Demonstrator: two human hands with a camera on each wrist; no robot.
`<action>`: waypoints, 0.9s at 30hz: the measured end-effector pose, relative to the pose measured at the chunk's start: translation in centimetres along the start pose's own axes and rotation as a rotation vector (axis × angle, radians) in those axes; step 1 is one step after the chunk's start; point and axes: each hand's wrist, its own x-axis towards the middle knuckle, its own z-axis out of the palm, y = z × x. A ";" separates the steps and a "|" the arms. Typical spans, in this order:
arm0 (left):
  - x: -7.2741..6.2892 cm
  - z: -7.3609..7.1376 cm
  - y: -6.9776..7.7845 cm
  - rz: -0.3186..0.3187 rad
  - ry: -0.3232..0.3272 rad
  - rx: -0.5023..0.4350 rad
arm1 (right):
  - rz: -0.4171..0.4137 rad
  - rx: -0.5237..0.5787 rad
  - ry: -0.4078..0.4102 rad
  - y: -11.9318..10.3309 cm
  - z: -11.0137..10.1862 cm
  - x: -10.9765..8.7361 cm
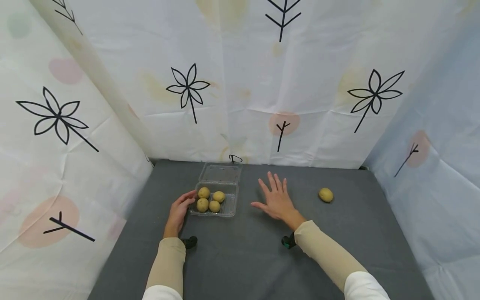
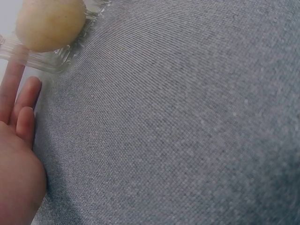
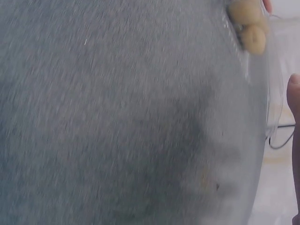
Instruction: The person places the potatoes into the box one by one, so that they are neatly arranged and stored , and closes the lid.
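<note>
A clear plastic clamshell box (image 1: 231,208) lies with its lid (image 1: 221,173) folded back on the grey table. Several small yellow potatoes (image 1: 203,204) sit in its left and middle part. My left hand (image 1: 179,210) is at the box's left side, its fairly straight fingers against the wall; the left wrist view shows a fingertip by the rim, below a potato (image 2: 50,23). To the right of the box, my right hand (image 1: 278,200) is over the table with fingers spread, holding nothing. Only its thumb (image 3: 294,96) shows in the right wrist view.
A single yellow potato (image 1: 326,195) lies on the right of the grey table (image 1: 240,262), beyond my right hand. Patterned white cloth (image 1: 240,83) hangs behind the table and at both sides. A thin black loop (image 1: 235,158) shows at the back edge, behind the lid.
</note>
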 end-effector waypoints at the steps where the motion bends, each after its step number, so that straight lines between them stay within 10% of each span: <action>1: 0.0 0.1 0.0 0.003 -0.003 -0.001 | 0.007 0.000 -0.001 0.3 -0.1 -0.1; 27: 0.0 0.2 0.1 -0.014 0.008 0.000 | 0.185 -0.018 0.046 8.2 -2.8 -3.2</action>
